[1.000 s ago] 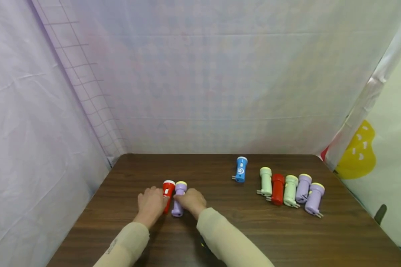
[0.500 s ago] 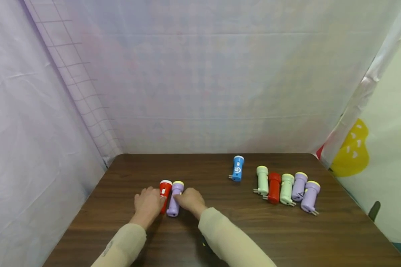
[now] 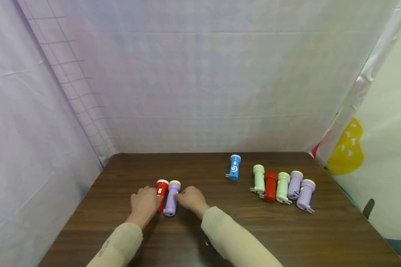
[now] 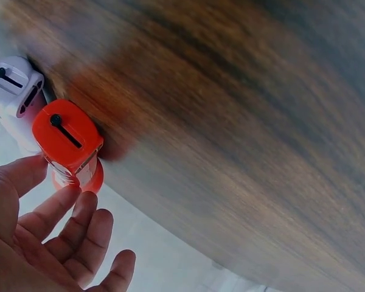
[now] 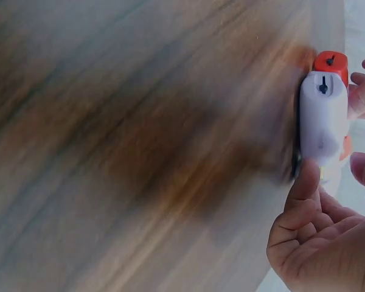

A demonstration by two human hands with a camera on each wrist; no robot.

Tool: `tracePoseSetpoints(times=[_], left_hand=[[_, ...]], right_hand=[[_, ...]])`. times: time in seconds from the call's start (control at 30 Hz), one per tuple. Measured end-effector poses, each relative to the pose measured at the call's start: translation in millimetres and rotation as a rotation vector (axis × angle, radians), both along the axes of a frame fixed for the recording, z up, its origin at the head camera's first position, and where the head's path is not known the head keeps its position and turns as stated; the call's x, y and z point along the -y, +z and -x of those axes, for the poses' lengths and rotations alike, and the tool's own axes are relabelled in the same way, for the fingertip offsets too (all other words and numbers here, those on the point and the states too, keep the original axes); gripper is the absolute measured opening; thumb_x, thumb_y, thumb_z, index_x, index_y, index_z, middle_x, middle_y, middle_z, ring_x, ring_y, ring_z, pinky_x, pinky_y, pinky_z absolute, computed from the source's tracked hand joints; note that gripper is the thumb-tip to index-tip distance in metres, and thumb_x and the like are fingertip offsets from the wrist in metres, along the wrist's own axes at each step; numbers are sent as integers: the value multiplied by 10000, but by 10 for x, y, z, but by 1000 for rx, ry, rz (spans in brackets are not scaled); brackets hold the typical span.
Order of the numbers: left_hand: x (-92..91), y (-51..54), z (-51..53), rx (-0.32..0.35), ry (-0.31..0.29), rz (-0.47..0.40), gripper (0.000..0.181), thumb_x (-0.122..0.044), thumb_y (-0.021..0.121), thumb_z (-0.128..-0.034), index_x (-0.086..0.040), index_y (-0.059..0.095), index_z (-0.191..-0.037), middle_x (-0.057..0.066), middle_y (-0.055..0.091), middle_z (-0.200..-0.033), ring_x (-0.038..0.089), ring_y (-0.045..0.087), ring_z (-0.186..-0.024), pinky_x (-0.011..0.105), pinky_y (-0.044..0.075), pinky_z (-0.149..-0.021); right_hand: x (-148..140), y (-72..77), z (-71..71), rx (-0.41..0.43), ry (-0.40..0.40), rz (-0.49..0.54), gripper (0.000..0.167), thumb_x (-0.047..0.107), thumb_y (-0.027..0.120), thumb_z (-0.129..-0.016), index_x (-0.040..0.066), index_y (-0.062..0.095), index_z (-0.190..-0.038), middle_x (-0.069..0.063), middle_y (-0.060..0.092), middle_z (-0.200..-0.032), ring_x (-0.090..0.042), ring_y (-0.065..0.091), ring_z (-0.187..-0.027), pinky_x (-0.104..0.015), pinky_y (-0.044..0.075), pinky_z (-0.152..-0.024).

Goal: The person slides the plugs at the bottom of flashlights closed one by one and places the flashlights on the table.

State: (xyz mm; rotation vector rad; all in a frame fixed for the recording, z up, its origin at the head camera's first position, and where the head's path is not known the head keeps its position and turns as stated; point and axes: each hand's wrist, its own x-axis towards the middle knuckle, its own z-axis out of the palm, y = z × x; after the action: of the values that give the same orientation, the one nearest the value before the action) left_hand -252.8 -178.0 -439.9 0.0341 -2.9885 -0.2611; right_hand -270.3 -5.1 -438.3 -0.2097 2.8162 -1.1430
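Note:
My left hand (image 3: 145, 204) lies at the left side of a red flashlight (image 3: 162, 187) with a white rim. In the left wrist view, its thumb and index finger pinch the red flashlight (image 4: 67, 137) near the end with a black sliding switch. Beside it lies a purple flashlight (image 3: 171, 200) with a yellow rim. My right hand (image 3: 191, 200) is at the purple flashlight's right side. In the right wrist view, the index fingertip is at the purple flashlight (image 5: 323, 121), while the thumb stands apart from it.
On the right of the brown table (image 3: 240, 230) lies a row of several flashlights: green (image 3: 258, 178), red (image 3: 270, 187), green (image 3: 283, 187) and two purple (image 3: 305, 194). A blue flashlight (image 3: 234, 167) lies farther back. Plug prongs stick out of them. A pale curtain (image 3: 200, 92) hangs behind.
The head view has swung slightly right, so the scene shifts left. My right hand has drawn back a little to the right from the purple flashlight. The left hand stays at the red flashlight.

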Motion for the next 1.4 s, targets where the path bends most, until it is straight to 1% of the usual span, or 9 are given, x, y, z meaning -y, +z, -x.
tracePoseSetpoints(times=[0.23,0.37,0.47,0.63,0.8,1.0,1.07,1.23,1.4], left_hand=[[37,-11,-1,-25,-6,0,259,-282,716,-877,-30,722,-932,156,619,-873,390,595,-894,572,457,-768],[51,-14,-6,-24,-8,5,255,-283,712,-877,-32,720,-919,153,610,-855,386,590,-874,571,460,-762],[56,-12,-6,-28,-12,5,253,-285,711,-877,-34,718,-910,153,611,-852,385,588,-864,569,463,-755],[61,-10,-4,-17,-13,7,258,-287,710,-884,-32,716,-922,147,607,-855,381,586,-872,568,461,-762],[68,-12,-14,-12,-4,7,252,-279,706,-888,-31,716,-936,143,604,-858,381,585,-880,565,460,-765],[65,-17,-36,-26,-5,9,252,-273,713,-883,-27,713,-938,154,612,-865,386,588,-877,569,464,-764],[64,-9,-29,-14,-3,2,251,-274,709,-888,-31,716,-950,148,611,-871,385,586,-888,576,460,-775],[56,-6,1,-8,0,-6,260,-286,704,-896,-35,723,-963,140,612,-883,385,589,-915,579,456,-790],[9,-40,3,-34,-12,3,264,-293,712,-888,-34,724,-939,140,615,-871,381,596,-903,567,465,-773]], right_hand=[[-144,66,82,-8,-29,-6,320,369,682,-881,63,769,-921,-42,708,-858,-244,650,-819,-409,509,-722],[-286,77,158,-28,-47,-40,342,373,673,-892,54,769,-972,-74,731,-953,-281,674,-914,-436,521,-784],[-424,94,227,-39,-84,-74,350,386,667,-898,66,769,-995,-79,733,-1000,-286,677,-942,-447,525,-790],[-672,108,393,-48,-170,-138,362,421,645,-911,100,765,-1031,-69,730,-1035,-276,679,-931,-458,530,-753],[-926,130,552,-77,-260,-225,364,426,633,-909,104,770,-1007,-107,731,-1030,-307,685,-900,-476,527,-705],[-1224,131,741,-67,-357,-276,404,432,617,-912,46,736,-916,-170,708,-935,-324,669,-792,-469,511,-603],[-1297,133,798,-81,-388,-284,417,421,621,-901,13,709,-894,-188,698,-901,-336,667,-781,-478,515,-604],[-1464,110,945,-123,-412,-307,424,373,635,-904,-47,684,-935,-208,692,-886,-348,667,-798,-498,532,-641],[-1647,-11,1069,-122,-400,-316,407,363,629,-924,-39,692,-921,-203,690,-879,-344,663,-791,-500,528,-601]])
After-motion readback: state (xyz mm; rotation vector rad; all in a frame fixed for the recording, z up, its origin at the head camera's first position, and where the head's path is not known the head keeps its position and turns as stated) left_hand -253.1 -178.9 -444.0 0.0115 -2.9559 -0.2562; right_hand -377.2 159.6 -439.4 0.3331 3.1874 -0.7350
